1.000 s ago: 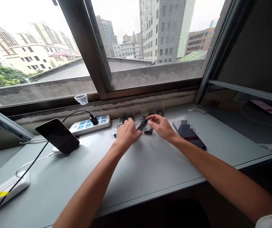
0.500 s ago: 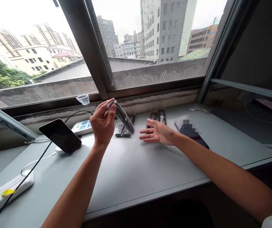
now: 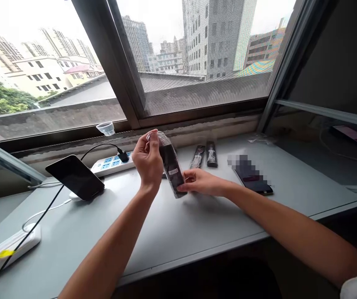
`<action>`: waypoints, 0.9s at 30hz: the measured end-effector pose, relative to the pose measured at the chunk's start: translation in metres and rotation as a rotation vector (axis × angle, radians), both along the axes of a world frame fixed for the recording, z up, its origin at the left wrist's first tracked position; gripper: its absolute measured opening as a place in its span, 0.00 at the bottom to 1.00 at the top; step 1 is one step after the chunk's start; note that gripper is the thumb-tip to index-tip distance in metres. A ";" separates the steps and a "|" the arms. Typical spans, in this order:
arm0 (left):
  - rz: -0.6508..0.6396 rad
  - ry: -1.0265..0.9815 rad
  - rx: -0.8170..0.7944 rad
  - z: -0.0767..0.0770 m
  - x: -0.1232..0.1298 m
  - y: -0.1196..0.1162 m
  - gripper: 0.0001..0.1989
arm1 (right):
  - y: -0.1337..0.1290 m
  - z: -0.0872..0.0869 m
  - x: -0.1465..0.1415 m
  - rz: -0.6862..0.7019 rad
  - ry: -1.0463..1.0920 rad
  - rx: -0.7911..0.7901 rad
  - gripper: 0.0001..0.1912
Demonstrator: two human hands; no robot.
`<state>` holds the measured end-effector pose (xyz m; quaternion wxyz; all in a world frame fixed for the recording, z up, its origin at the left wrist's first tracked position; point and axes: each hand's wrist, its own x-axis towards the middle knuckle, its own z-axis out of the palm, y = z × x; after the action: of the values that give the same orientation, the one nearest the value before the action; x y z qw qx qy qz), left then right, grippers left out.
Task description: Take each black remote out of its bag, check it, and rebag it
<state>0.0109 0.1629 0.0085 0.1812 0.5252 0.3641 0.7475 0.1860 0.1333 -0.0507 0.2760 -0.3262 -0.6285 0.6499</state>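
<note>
Left hand pinches the top end of a clear-wrapped dark packet, held up over the desk, tilted, lower end toward the person. Right hand grips the packet's bottom end, fingers closed on it from the right, low over the desk surface.

Hard to read: label on the packet is too small to make out. Left hand covers part of whatever lies behind it; a sliver of something dark shows at the wrist, can't tell what. Phone screen on the right is pixelated. Right sleeve cut off at frame corner.

Counts: one packet in hand, two more packets flat on the desk side by side, just behind the right hand. Two phones: one propped on a white stand at left, one lying flat at right. Two power strips: one near the window with a black plug in it, another at the left front edge, partly cut off. One small clear cup on the window ledge.

Surface: grey desk built against a window, mesh screen on the right pane, city buildings outside.
</note>
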 end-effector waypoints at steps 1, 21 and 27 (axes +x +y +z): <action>-0.008 -0.013 0.006 0.000 -0.003 0.003 0.14 | 0.000 0.001 0.001 0.004 0.062 -0.059 0.18; -0.092 1.662 0.006 -0.008 -0.056 -0.032 0.35 | 0.021 0.008 0.029 -0.141 0.053 -0.018 0.29; -0.075 1.616 -0.261 -0.024 -0.078 -0.025 0.29 | 0.033 0.013 0.038 -0.620 0.102 0.080 0.23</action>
<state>-0.0672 0.1381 -0.0150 -0.0526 0.8884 0.4484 0.0834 0.2238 0.1661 -0.0382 0.5049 -0.4581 -0.5096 0.5249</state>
